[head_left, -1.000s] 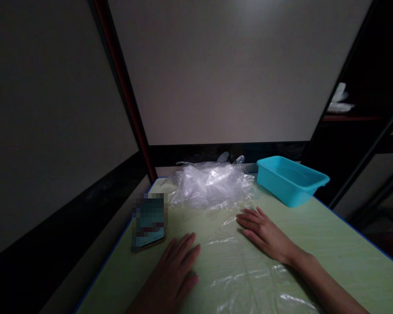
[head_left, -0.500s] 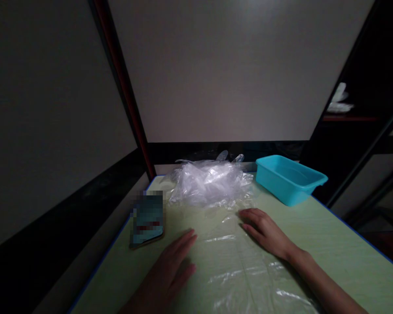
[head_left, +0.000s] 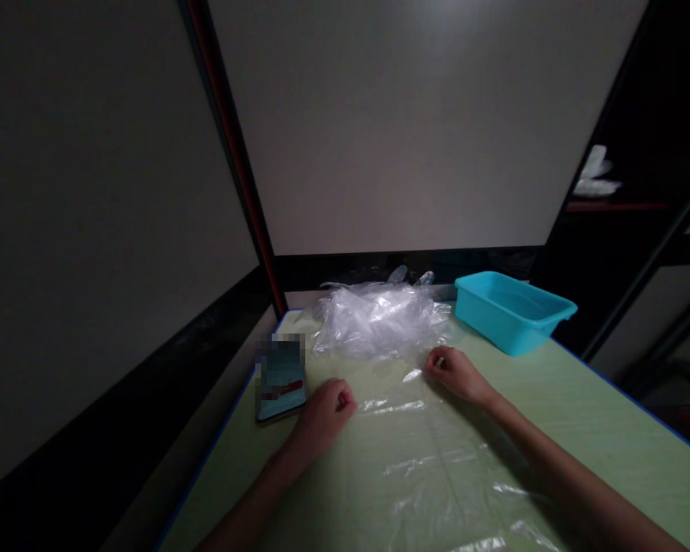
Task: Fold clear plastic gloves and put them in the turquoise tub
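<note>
A clear plastic bag [head_left: 419,445] lies flat on the table, wrinkled and shiny, running toward the near edge. My left hand [head_left: 325,414] is closed in a pinch at the bag's far left corner. At the far right corner, my right hand [head_left: 457,373] is curled with thumb and fingertips together on the plastic. The pinched film itself is hardly visible between the fingers. Just beyond both hands sits a crumpled heap of clear plastic bags [head_left: 379,318].
A phone [head_left: 281,383], its screen blurred out, lies left of my left hand. The turquoise plastic basin [head_left: 511,310] stands at the back right of the pale green table [head_left: 598,437], which has a blue edge. Pale panels [head_left: 408,138] rise behind the table.
Both hands have gone from outstretched fingers to closed pinches on the plastic. Each has shifted slightly away from me. The view has turned a little to the left.
</note>
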`<state>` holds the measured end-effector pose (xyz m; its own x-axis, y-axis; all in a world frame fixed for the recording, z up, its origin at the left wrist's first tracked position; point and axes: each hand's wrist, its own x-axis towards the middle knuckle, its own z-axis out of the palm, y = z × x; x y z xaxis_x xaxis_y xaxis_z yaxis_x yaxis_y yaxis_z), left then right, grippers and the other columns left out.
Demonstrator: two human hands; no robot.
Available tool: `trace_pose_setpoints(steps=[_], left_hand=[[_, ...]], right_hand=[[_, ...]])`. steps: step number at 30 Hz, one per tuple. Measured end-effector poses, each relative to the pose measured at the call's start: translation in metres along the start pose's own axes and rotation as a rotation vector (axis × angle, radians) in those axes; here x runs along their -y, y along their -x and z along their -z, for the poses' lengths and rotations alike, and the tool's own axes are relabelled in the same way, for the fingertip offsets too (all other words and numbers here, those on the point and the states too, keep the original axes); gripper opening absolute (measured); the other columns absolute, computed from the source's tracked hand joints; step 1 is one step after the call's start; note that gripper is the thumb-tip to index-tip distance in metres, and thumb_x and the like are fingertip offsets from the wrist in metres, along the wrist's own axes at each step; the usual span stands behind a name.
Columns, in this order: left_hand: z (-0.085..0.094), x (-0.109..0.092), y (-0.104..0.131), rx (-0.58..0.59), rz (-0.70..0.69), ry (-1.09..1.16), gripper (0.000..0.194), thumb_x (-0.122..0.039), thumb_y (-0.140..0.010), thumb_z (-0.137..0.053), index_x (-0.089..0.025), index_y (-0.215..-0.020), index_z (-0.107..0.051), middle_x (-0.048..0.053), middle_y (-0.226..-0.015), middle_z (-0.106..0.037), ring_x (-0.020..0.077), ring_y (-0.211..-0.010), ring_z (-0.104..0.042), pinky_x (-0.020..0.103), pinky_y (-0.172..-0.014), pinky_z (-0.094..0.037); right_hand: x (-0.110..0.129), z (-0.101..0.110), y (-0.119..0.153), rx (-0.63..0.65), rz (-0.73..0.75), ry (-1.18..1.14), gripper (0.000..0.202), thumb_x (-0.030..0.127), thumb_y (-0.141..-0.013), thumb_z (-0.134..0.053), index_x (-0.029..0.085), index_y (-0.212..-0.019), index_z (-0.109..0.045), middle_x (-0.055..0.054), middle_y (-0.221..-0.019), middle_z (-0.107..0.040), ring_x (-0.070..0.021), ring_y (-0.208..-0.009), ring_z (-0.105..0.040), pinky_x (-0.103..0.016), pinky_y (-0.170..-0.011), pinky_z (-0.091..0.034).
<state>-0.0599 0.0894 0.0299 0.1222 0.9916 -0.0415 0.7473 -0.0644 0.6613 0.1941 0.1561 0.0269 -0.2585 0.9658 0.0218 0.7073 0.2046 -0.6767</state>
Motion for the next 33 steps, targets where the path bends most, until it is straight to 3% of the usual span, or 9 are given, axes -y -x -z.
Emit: trace_pose_setpoints(steps=[10, 15, 17, 21, 23, 25, 27, 30, 33], left_hand=[[0.015, -0.024, -0.014, -0.082, 0.048, 0.384, 0.029, -0.029, -0.089, -0.054, -0.016, -0.114, -0.052, 0.007, -0.111, -0.056, 0.02, -0.09, -0.059, 0.039, -0.075, -0.051], [0.048, -0.062, -0.027, -0.249, -0.109, 0.49, 0.019, -0.028, -0.089, -0.054, -0.014, -0.101, -0.055, 0.005, -0.1, -0.059, 0.0147, -0.075, -0.061, 0.029, -0.062, -0.052], [0.062, -0.076, -0.023, -0.32, -0.192, 0.512, 0.012, -0.027, -0.087, -0.051, -0.016, -0.082, -0.053, 0.004, -0.102, -0.059, 0.0142, -0.072, -0.063, 0.024, -0.054, -0.05], [0.078, -0.088, 0.01, -0.386, -0.308, 0.512, 0.015, -0.028, -0.077, -0.054, -0.019, -0.067, -0.047, 0.004, -0.098, -0.062, 0.0197, -0.089, -0.062, 0.024, -0.061, -0.05], [0.077, -0.084, 0.032, -0.369, -0.324, 0.486, 0.015, -0.03, -0.076, -0.054, -0.019, -0.067, -0.049, 0.005, -0.099, -0.063, 0.0216, -0.092, -0.061, 0.025, -0.062, -0.05], [0.068, -0.073, 0.051, -0.359, -0.281, 0.381, 0.014, -0.032, -0.077, -0.052, -0.02, -0.069, -0.052, 0.006, -0.104, -0.064, 0.0204, -0.083, -0.062, 0.025, -0.057, -0.05], [0.053, -0.057, 0.065, -0.321, -0.19, 0.315, 0.014, -0.033, -0.077, -0.05, -0.02, -0.076, -0.056, 0.006, -0.105, -0.064, 0.0181, -0.073, -0.063, 0.026, -0.056, -0.051], [0.024, -0.03, 0.075, -0.29, -0.12, 0.275, 0.013, -0.031, -0.078, -0.046, -0.021, -0.077, -0.056, 0.006, -0.102, -0.064, 0.0205, -0.081, -0.063, 0.026, -0.057, -0.051], [0.0, -0.005, 0.081, -0.252, -0.13, 0.221, 0.016, -0.028, -0.08, -0.044, -0.022, -0.066, -0.051, 0.005, -0.092, -0.066, 0.0206, -0.085, -0.063, 0.026, -0.064, -0.052]], right_hand=[[0.037, 0.027, -0.003, -0.056, -0.041, -0.497, 0.028, 0.032, -0.089, -0.052, 0.015, -0.112, -0.053, -0.007, -0.107, -0.058, -0.0176, -0.085, -0.06, -0.037, -0.071, -0.051], [0.073, 0.062, -0.014, -0.193, 0.163, -0.647, 0.032, 0.05, -0.08, -0.055, 0.021, -0.074, -0.043, -0.002, -0.088, -0.064, -0.0144, -0.066, -0.066, -0.029, -0.061, -0.051], [0.088, 0.079, -0.008, -0.249, 0.271, -0.68, 0.037, 0.054, -0.075, -0.058, 0.022, -0.073, -0.04, -0.003, -0.093, -0.064, -0.0155, -0.073, -0.066, -0.031, -0.069, -0.051], [0.108, 0.098, 0.031, -0.307, 0.432, -0.682, 0.032, 0.048, -0.075, -0.062, 0.022, -0.076, -0.044, -0.004, -0.099, -0.065, -0.0187, -0.089, -0.063, -0.034, -0.079, -0.049], [0.106, 0.094, 0.061, -0.352, 0.533, -0.562, 0.021, 0.04, -0.082, -0.057, 0.022, -0.077, -0.047, -0.006, -0.098, -0.065, -0.0206, -0.095, -0.061, -0.035, -0.08, -0.05], [0.095, 0.081, 0.093, -0.307, 0.491, -0.436, 0.014, 0.034, -0.088, -0.05, 0.023, -0.08, -0.049, -0.007, -0.103, -0.064, -0.0214, -0.101, -0.059, -0.035, -0.081, -0.05], [0.077, 0.061, 0.121, -0.219, 0.452, -0.293, 0.012, 0.031, -0.09, -0.045, 0.024, -0.082, -0.05, -0.008, -0.108, -0.063, -0.0222, -0.102, -0.059, -0.035, -0.081, -0.051], [0.05, 0.027, 0.152, -0.081, 0.382, -0.052, 0.009, 0.03, -0.09, -0.045, 0.027, -0.089, -0.053, -0.005, -0.115, -0.062, -0.0218, -0.103, -0.059, -0.034, -0.083, -0.053], [0.041, 0.005, 0.166, -0.09, 0.533, 0.105, 0.025, 0.03, -0.089, -0.046, 0.03, -0.114, -0.049, -0.005, -0.114, -0.063, -0.0205, -0.1, -0.062, -0.028, -0.077, -0.056]])
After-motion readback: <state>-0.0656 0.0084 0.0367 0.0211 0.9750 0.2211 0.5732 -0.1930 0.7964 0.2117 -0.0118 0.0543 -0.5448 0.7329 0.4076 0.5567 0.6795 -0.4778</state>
